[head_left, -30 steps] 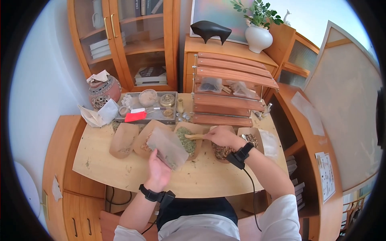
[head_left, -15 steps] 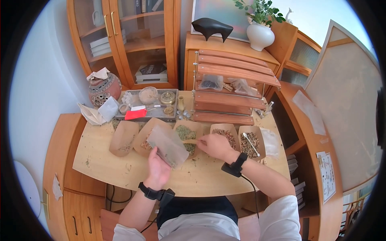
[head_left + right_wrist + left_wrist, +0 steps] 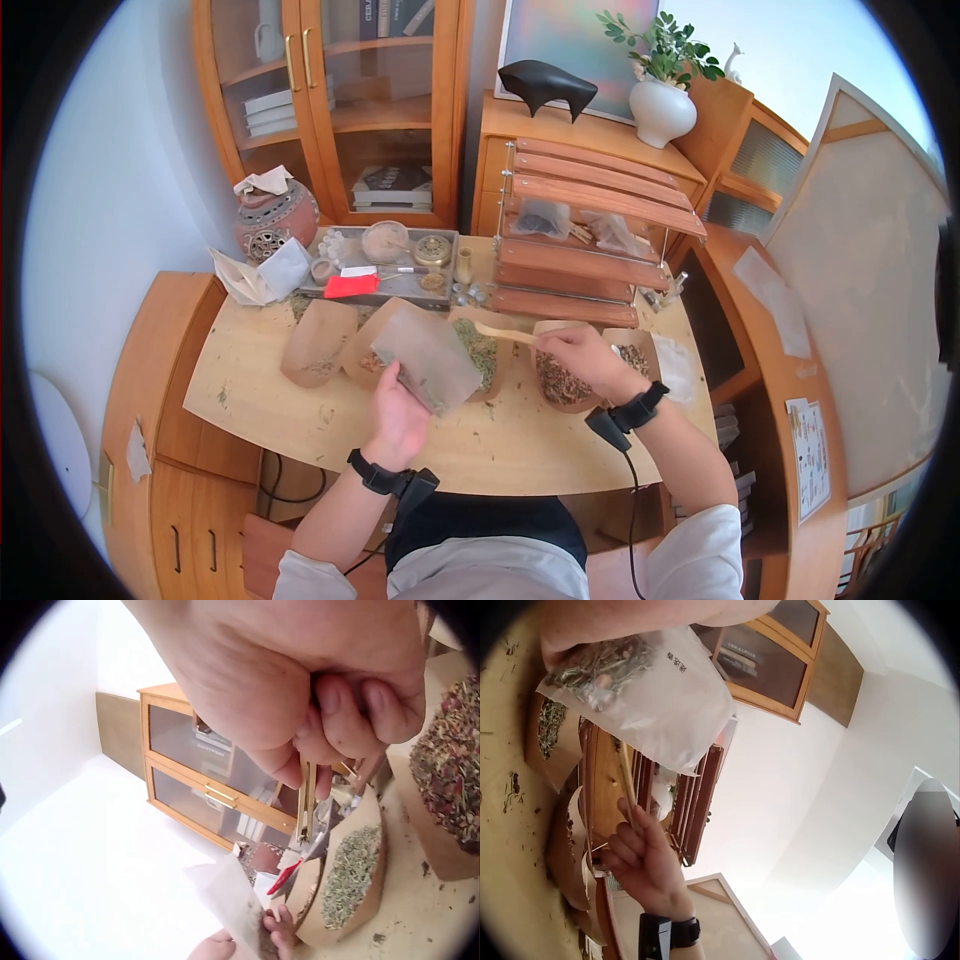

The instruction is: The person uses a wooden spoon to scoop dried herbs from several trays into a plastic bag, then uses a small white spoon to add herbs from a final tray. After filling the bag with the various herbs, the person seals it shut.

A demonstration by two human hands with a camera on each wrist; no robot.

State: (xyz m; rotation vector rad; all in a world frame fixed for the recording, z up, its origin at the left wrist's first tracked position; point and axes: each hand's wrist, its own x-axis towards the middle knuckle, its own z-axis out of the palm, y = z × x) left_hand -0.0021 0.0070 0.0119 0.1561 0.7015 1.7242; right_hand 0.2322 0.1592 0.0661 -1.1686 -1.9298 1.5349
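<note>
My left hand holds a translucent pouch by its lower edge. Dried herb stems show inside it in the left wrist view. Pinched in my right hand are slim bamboo tongs, their tips over the paper tray of green dried herb, right of the pouch. In the right wrist view a dark scrap sits at the tongs' tips. Under my right hand stands a tray of reddish dried mix.
Further paper trays stand at the left, behind the pouch and at the right. Behind them are a grey tray of small items and a slatted wooden rack. Herb crumbs dot the table.
My right hand moved left with the tongs, bringing their tips beside the pouch, then drew back right. My left hand keeps holding the pouch in place. The head view has shifted slightly.
</note>
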